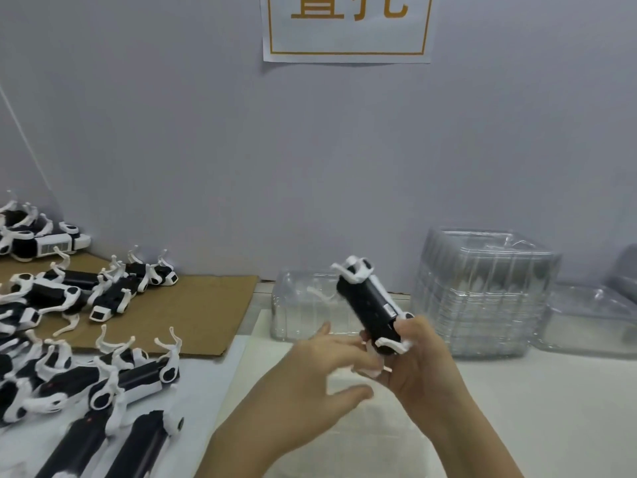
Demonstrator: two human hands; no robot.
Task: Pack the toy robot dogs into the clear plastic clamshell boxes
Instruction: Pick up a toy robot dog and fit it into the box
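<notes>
My right hand (425, 360) grips the lower end of a black-and-white toy robot dog (370, 305), held tilted above the table with its white legs folded. My left hand (320, 367) is beside it, fingers stretched out toward the dog's lower end, and holds nothing. Behind the dog stands a clear plastic clamshell box (303, 305) against the wall. A tall stack of clear clamshell boxes (482, 291) rises to its right.
Several more toy robot dogs (86, 374) lie in a pile at the left, partly on a brown cardboard sheet (200, 312). More clear plastic boxes (593, 315) sit at the far right. A paper sign (346, 27) hangs on the grey wall.
</notes>
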